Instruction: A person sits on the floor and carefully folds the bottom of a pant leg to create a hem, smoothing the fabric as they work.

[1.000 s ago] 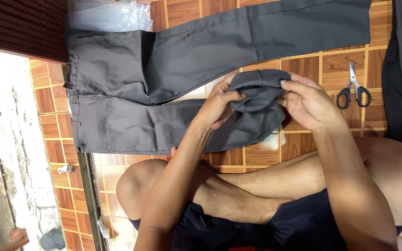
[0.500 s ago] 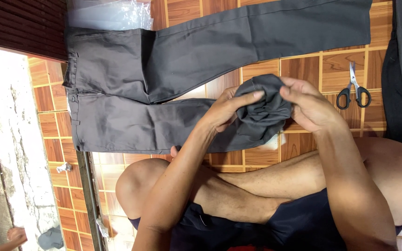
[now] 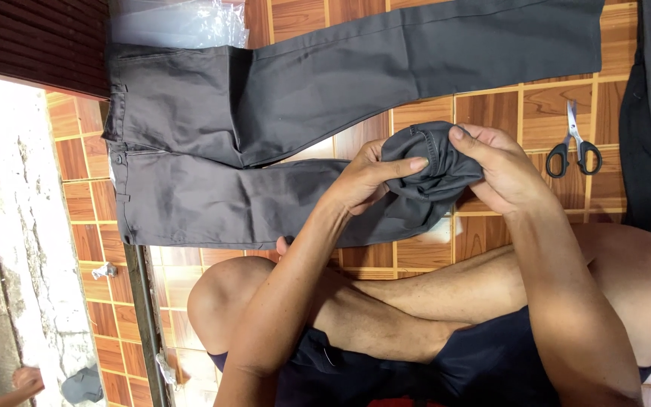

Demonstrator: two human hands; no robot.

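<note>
Dark grey trousers point(image 3: 212, 136) lie flat on a floor of brown wood-pattern tiles, waistband to the left. The upper leg point(image 3: 431, 53) stretches out to the right. The end of the lower leg point(image 3: 431, 162) is bunched into a rolled lump, held up between both hands. My left hand point(image 3: 367, 181) grips its left side, with the thumb pressed across the fabric. My right hand point(image 3: 502, 173) clasps the right side, fingers over the hem. My crossed bare legs point(image 3: 386, 301) sit just below.
Black-handled scissors point(image 3: 573, 147) lie on the tiles right of my hands. A strip of dark cloth point(image 3: 646, 113) runs along the right edge. Clear plastic wrap point(image 3: 182, 22) lies above the waistband. A rough grey ledge point(image 3: 16, 226) borders the left.
The bunched leg end has been turned and gathered tighter between my hands, and the hem now shows on top. Both hands stay in about the same spot.
</note>
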